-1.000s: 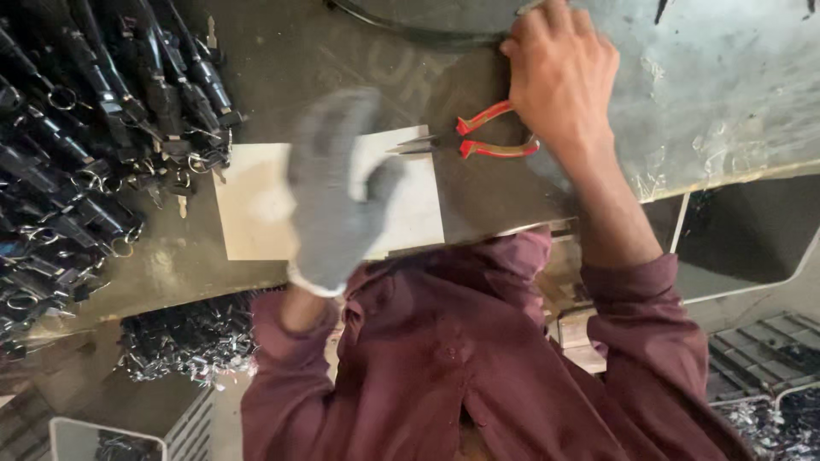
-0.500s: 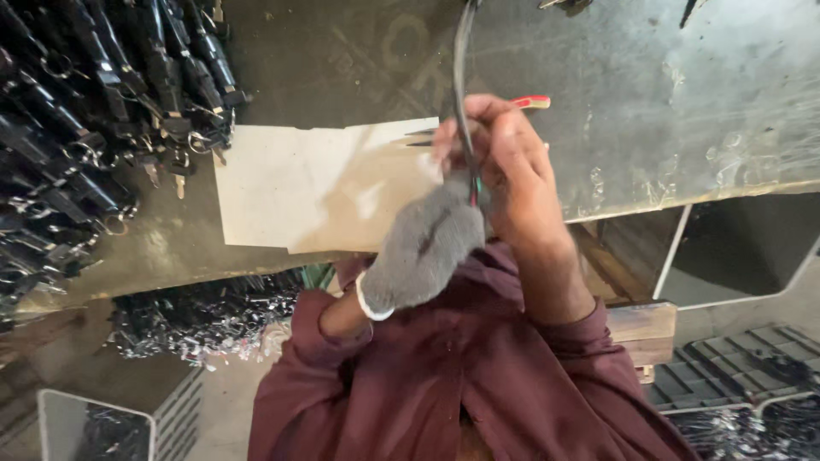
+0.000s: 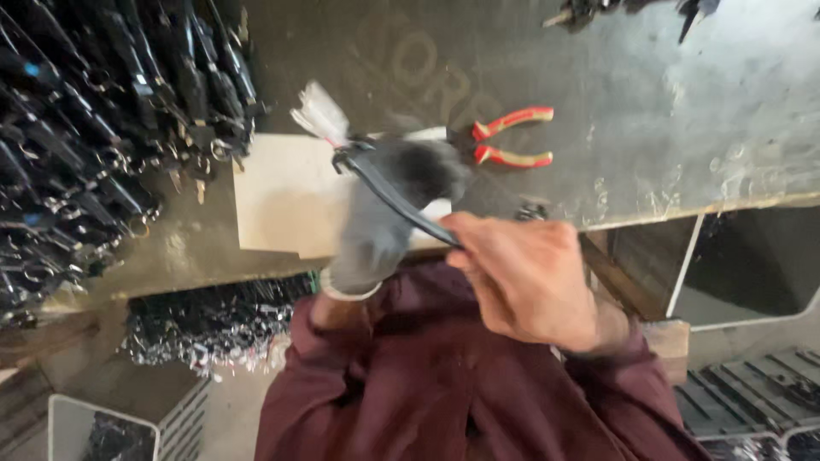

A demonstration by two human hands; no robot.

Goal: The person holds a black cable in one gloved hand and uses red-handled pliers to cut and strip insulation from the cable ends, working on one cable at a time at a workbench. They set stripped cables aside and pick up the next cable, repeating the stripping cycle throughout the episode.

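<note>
My left hand (image 3: 389, 209), in a grey knit glove, hovers over a pale board (image 3: 282, 196) on the metal bench and grips the upper end of a thin black strap (image 3: 393, 198) with a metal ring at its tip. My bare right hand (image 3: 530, 277) holds the strap's lower end close to my maroon shirt. Red-handled pliers (image 3: 504, 141) lie on the bench just beyond the glove, untouched. The image is motion-blurred.
A big heap of black straps with metal rings (image 3: 94, 128) fills the bench's left side. More dark parts lie below the bench edge (image 3: 205, 329). The grey metal bench top (image 3: 683, 111) stretches right; crates sit lower right (image 3: 752, 393).
My right hand left the pliers on the bench and drew back toward my body with a black strap. The gloved left hand rose to grip the strap's other end.
</note>
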